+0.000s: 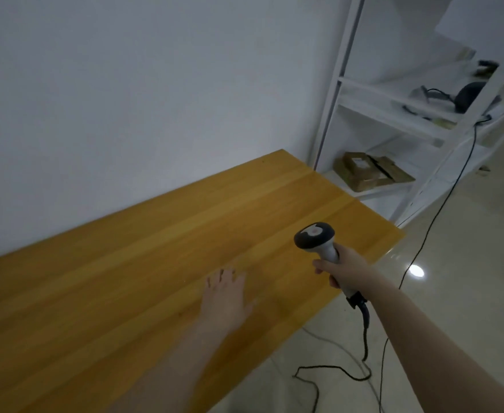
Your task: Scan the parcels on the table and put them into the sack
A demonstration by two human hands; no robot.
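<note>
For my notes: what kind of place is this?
Probably a small parcel room: a scanner in the right hand, parcels on a white shelf, a wooden table.

Parcel stockroom: white metal shelving [335, 93] with cardboard boxes [370, 172], corded barcode scanner [316, 236], wooden table [155, 248].

Dim, soft light; glare spot on the floor [417, 271]; left hand [225, 296] motion-blurred.

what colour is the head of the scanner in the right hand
Dark grey with a light grey top panel, on the scanner; head view shows it.
</note>
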